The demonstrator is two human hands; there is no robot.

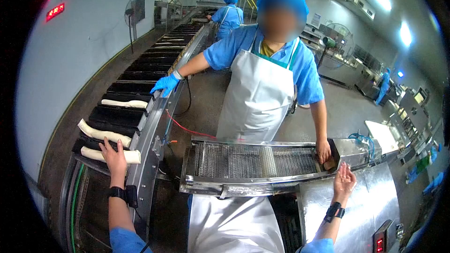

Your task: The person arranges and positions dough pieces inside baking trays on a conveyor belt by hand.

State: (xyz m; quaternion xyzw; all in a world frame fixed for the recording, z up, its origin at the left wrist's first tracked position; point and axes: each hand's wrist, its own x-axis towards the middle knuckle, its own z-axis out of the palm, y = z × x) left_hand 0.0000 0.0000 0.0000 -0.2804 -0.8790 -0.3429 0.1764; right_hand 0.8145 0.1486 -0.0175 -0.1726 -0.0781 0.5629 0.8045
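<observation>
My left hand [115,157] lies over a pale roll of dough [93,153] on the near part of the black-trayed conveyor [117,126]. Its fingers are spread, touching the dough. Just beyond it rests a second, bent dough roll [101,133], and a third dough roll [124,103] sits farther up the line. My right hand [344,180] is raised at the right end of a short mesh belt [241,161], fingers up and apart, with nothing visible in it. Close to it is a small brownish piece [329,163] under a co-worker's bare hand [323,151].
Across the mesh belt stands a co-worker in a white apron [255,96], with a blue-gloved hand [166,84] on the conveyor's metal rail [157,117]. A steel cover [356,206] lies below my right hand. Another person [228,16] works farther up the line.
</observation>
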